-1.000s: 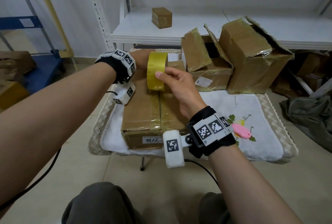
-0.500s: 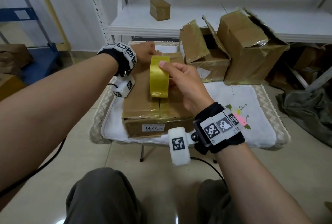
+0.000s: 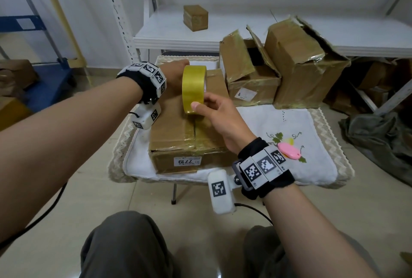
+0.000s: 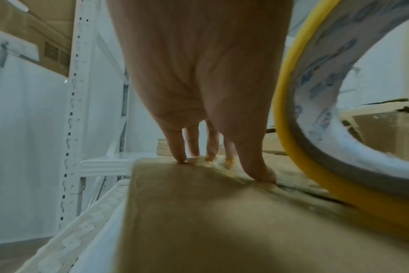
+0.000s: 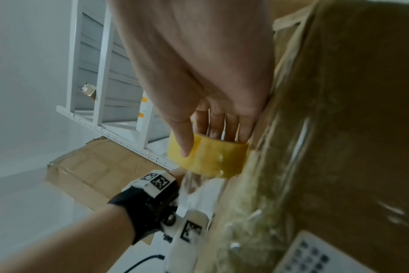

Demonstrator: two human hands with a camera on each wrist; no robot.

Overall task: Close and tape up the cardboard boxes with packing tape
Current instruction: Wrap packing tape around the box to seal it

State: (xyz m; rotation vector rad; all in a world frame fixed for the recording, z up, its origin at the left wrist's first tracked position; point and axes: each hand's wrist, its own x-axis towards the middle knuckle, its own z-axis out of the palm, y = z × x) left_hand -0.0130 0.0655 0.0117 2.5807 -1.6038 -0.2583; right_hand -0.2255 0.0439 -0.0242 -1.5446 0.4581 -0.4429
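A closed cardboard box (image 3: 171, 130) with a white 7719 label lies on a cloth-covered stand. My right hand (image 3: 214, 112) grips a yellow packing tape roll (image 3: 193, 88) held upright over the box's centre seam. In the right wrist view the thumb lies on the roll's (image 5: 213, 158) outer face and the fingers reach into its core, beside the box (image 5: 339, 129). My left hand (image 3: 176, 70) presses on the far end of the box top. Its straight fingertips (image 4: 180, 158) touch the far edge of the box (image 4: 199, 221), left of the roll (image 4: 290, 147).
Two opened boxes (image 3: 249, 77) (image 3: 305, 65) stand at the back right of the white cloth (image 3: 289, 126). A pink cutter (image 3: 288, 154) lies on the cloth by my right wrist. A small box (image 3: 195, 17) sits on the white shelf behind. A grey cloth (image 3: 379, 139) lies on the floor at right.
My right hand has drawn the tape roll a little toward me along the seam. The left hand has stayed pressed on the far end of the box.
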